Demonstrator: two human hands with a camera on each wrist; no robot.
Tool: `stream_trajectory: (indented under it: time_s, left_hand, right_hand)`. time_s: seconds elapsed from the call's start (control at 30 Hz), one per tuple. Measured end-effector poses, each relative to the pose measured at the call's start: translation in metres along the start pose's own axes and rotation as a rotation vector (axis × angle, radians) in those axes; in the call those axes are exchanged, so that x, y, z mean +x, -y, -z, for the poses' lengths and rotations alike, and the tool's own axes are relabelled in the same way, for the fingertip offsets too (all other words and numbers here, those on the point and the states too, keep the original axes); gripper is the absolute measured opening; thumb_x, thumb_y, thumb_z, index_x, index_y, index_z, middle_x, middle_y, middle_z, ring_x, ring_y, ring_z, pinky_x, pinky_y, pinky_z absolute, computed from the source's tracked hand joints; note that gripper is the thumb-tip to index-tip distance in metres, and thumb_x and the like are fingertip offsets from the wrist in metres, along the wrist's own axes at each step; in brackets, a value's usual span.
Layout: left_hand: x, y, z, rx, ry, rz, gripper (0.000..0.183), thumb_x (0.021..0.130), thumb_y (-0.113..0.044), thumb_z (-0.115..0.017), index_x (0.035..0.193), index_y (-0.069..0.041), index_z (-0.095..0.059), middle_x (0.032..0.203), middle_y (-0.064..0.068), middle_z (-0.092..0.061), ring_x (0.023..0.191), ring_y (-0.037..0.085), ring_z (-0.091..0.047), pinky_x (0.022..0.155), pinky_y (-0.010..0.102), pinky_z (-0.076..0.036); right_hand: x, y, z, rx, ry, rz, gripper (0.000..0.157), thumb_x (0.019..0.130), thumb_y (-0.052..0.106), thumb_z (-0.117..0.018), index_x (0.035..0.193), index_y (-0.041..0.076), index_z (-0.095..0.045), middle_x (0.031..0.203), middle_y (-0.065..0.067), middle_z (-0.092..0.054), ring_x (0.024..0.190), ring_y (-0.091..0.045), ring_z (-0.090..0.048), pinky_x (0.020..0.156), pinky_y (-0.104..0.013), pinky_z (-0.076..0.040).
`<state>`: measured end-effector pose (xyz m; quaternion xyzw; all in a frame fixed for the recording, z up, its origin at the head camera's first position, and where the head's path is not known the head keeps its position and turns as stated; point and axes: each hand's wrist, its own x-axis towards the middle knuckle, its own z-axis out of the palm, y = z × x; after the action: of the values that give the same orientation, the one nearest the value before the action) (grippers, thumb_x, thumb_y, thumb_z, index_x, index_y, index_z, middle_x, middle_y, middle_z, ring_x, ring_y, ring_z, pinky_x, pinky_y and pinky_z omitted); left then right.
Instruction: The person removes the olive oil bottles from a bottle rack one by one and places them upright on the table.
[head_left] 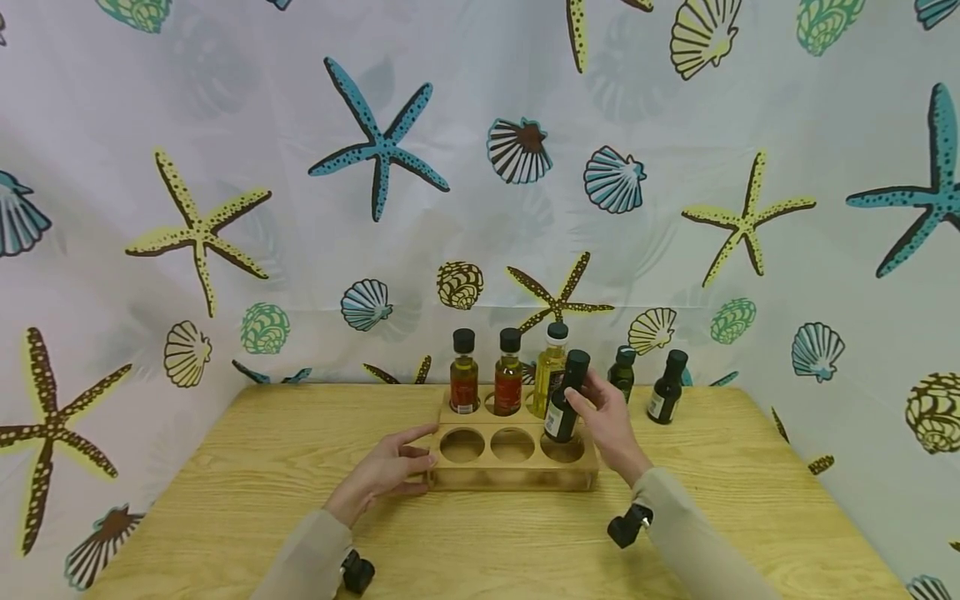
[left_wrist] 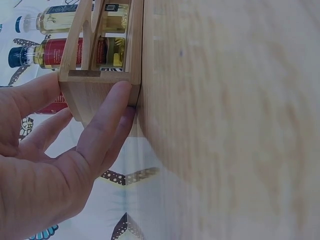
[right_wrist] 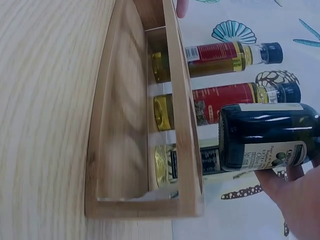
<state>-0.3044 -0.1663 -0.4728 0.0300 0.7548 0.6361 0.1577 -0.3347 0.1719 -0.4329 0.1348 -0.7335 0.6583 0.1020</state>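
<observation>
My right hand (head_left: 609, 421) grips a dark olive oil bottle (head_left: 562, 400) with a black cap. The bottle tilts slightly, its base over the front right hole of a wooden two-tier bottle rack (head_left: 513, 477). In the right wrist view the bottle's base and pale label show above the rack's front tier. My left hand (head_left: 386, 467) touches the rack's left end with extended fingers (left_wrist: 107, 120). Three bottles stand in the back row: a red-labelled bottle (head_left: 464, 383), another red-labelled bottle (head_left: 507, 383) and a yellow oil bottle (head_left: 550, 367), partly hidden by the held one.
Right of the rack, a dark green bottle (head_left: 622, 372) and a small dark bottle (head_left: 667, 392) stand on the wooden table (head_left: 300, 425). A white curtain (head_left: 450, 242) printed with starfish and shells hangs right behind the table and along its sides.
</observation>
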Motion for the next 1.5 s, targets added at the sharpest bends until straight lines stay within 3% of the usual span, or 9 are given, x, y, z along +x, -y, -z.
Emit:
stream_trajectory:
  time_s: [0.23, 0.47, 0.67, 0.93, 1.5]
  left_hand:
    - [0.002, 0.001, 0.000, 0.003, 0.002, 0.002, 0.058, 0.098, -0.011, -0.060, 0.152, -0.020, -0.040, 0.136, 0.026, -0.044, 0.111, 0.030, -0.058, 0.082, 0.045, -0.059]
    - [0.002, 0.001, -0.001, -0.010, -0.018, 0.015, 0.057, 0.097, -0.010, -0.062, 0.149, -0.023, -0.044, 0.136, 0.025, -0.046, 0.112, 0.030, -0.058, 0.081, 0.044, -0.059]
    - [0.003, 0.001, -0.001, -0.015, -0.016, 0.010, 0.057, 0.097, -0.010, -0.062, 0.149, -0.023, -0.044, 0.135, 0.024, -0.046, 0.110, 0.029, -0.059, 0.080, 0.044, -0.059]
    - [0.003, 0.002, -0.001, -0.012, -0.007, 0.007, 0.058, 0.097, -0.010, -0.062, 0.150, -0.022, -0.043, 0.136, 0.026, -0.045, 0.110, 0.030, -0.060, 0.080, 0.044, -0.060]
    - [0.002, 0.001, 0.000, -0.009, -0.006, 0.010, 0.059, 0.097, -0.009, -0.062, 0.151, -0.021, -0.041, 0.138, 0.028, -0.043, 0.116, 0.033, -0.056, 0.082, 0.046, -0.059]
  right_hand:
    - [0.001, -0.002, 0.018, -0.008, -0.024, -0.028, 0.052, 0.100, 0.010, -0.058, 0.149, 0.008, -0.042, 0.144, -0.017, -0.051, 0.129, -0.030, -0.051, 0.103, -0.031, -0.047]
    - [-0.001, -0.006, 0.032, -0.095, -0.050, -0.036, 0.051, 0.100, 0.017, -0.058, 0.148, 0.007, -0.044, 0.140, -0.019, -0.054, 0.123, -0.027, -0.055, 0.103, -0.038, -0.048]
    - [-0.001, -0.007, 0.042, -0.107, -0.044, -0.013, 0.046, 0.101, 0.015, -0.056, 0.146, 0.007, -0.046, 0.138, -0.020, -0.055, 0.122, -0.026, -0.057, 0.099, -0.031, -0.049]
    - [-0.003, -0.009, 0.055, -0.133, -0.044, -0.039, 0.051, 0.104, 0.016, -0.051, 0.151, 0.005, -0.037, 0.146, -0.022, -0.047, 0.131, -0.036, -0.048, 0.112, -0.049, -0.038]
    - [-0.002, -0.026, 0.093, -0.180, -0.032, -0.110, 0.053, 0.106, 0.017, -0.044, 0.154, 0.003, -0.027, 0.152, -0.026, -0.037, 0.141, -0.040, -0.036, 0.115, -0.055, -0.031]
